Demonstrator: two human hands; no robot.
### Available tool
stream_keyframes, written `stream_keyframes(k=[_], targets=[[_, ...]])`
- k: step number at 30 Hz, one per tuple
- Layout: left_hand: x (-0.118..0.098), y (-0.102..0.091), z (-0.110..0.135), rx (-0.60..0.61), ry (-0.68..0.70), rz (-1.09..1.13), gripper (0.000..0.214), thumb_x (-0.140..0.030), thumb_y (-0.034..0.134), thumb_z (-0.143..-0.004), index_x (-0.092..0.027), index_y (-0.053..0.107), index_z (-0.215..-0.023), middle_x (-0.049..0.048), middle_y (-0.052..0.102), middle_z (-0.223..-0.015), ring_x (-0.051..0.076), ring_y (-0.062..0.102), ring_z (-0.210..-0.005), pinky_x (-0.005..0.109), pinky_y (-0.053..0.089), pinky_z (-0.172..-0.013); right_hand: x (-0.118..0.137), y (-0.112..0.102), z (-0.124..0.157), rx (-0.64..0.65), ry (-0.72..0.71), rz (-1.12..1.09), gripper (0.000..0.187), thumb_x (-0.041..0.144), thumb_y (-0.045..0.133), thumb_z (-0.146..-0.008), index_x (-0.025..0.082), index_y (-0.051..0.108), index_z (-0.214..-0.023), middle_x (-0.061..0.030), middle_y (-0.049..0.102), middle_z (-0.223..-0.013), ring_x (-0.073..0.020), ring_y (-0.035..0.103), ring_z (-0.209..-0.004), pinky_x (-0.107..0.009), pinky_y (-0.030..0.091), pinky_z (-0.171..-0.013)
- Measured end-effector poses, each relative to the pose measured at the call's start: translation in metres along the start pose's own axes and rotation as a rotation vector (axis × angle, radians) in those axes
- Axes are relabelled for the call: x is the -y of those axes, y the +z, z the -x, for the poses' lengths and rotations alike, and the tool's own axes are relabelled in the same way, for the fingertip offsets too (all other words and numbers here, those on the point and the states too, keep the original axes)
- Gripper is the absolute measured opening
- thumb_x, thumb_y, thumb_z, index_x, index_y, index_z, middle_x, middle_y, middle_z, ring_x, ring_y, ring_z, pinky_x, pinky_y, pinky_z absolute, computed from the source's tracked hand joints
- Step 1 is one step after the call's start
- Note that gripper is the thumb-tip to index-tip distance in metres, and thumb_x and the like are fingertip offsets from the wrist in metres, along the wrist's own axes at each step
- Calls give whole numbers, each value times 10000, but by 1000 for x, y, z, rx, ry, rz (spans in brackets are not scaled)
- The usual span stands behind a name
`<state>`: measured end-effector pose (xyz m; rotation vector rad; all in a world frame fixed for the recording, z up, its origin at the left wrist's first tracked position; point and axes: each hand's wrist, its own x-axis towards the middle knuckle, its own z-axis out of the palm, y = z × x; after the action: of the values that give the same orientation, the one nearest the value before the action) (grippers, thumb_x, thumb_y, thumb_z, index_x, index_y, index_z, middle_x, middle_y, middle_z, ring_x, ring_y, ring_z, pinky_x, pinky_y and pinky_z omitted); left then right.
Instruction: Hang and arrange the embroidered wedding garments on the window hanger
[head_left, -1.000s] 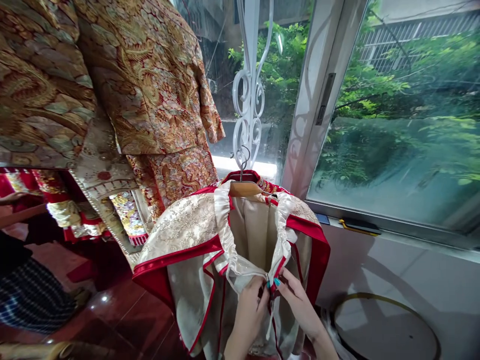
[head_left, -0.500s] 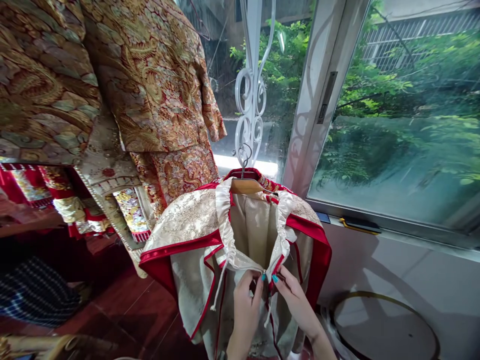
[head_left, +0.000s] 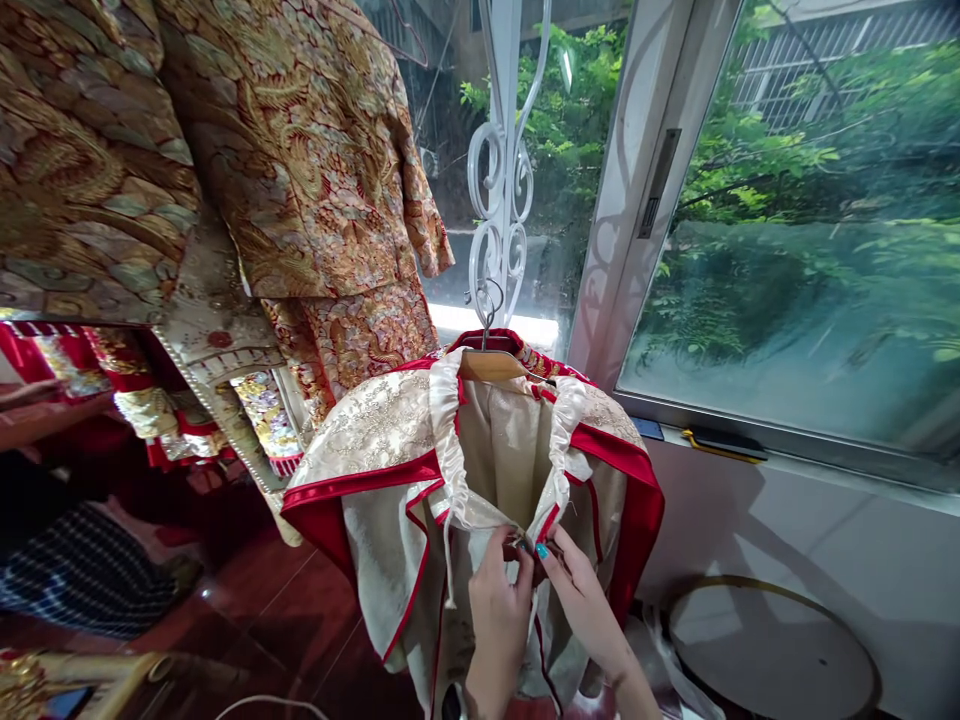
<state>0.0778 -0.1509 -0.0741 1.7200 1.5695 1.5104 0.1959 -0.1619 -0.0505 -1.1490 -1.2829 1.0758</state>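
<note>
A cream embroidered garment with red trim hangs in front of me on a wooden hanger. Its gathered white neckline opens in a V, and a thin white cord dangles from the left side. My left hand pinches the front edge at the bottom of the V. Right beside it, my right hand grips the red-trimmed edge between thumb and fingers. The fingertips of both hands nearly meet there; whatever small fastening lies between them is hidden.
Gold and red brocade jackets hang at the left. A white scrolled metal stand rises before the window. A round white-topped object is at lower right. Another person's checked clothing shows at lower left.
My left hand has turned, its fingers curling more over the front edge. My right hand has shifted slightly left and up. The person at lower left has moved a little to the right.
</note>
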Motion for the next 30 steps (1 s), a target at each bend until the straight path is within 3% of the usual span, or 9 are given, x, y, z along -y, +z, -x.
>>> stream_keyframes(k=[4,10,15,19,24,27,30], targets=[[-4,-8,-4,34,107,-8,221,-261,455,-922,-183,645,-1005,94,744,-900,207,716,-808,303,559,-717,-1,1,0,10,-10,-9,375,453,502,-917,188,650,-1137,-69,698,-1082,-210,619,-1068,-278,505,-907],[-7,-18,-8,74,211,50,232,-275,463,-933,-201,682,-904,83,724,-822,198,696,-778,298,563,-720,-5,3,1,1,-8,-10,374,469,496,-920,200,652,-1127,-61,710,-1031,-190,652,-933,-262,532,-827],[-12,-16,-9,96,-12,192,217,-355,583,-870,-189,677,-972,86,737,-886,217,697,-787,336,576,-751,-7,1,2,-7,-11,31,404,448,493,-926,213,607,-1234,-82,680,-1156,-210,629,-1049,-297,514,-905],[-17,-14,-13,153,-164,332,244,-368,588,-850,-181,652,-994,90,724,-946,222,686,-851,347,560,-789,1,-4,0,106,-62,156,331,406,455,-946,218,613,-1169,-76,651,-1152,-202,591,-1082,-316,445,-996],[-12,-7,-21,121,-311,498,251,-347,616,-792,-164,611,-963,86,705,-907,219,670,-863,356,533,-825,4,-2,3,182,-114,186,223,355,441,-940,201,599,-902,-34,625,-888,-164,596,-781,-253,495,-733],[-11,-5,-21,110,-376,525,248,-341,619,-776,-167,569,-947,81,685,-898,222,666,-861,367,523,-834,-8,4,5,127,-81,216,198,341,452,-927,199,589,-908,-27,644,-831,-162,608,-708,-248,494,-664],[-17,-7,-15,120,-356,425,218,-348,581,-804,-187,541,-946,66,664,-891,216,654,-843,361,513,-808,-24,11,2,-40,-129,386,184,318,552,-848,205,608,-981,-57,691,-882,-196,649,-725,-284,506,-667]])
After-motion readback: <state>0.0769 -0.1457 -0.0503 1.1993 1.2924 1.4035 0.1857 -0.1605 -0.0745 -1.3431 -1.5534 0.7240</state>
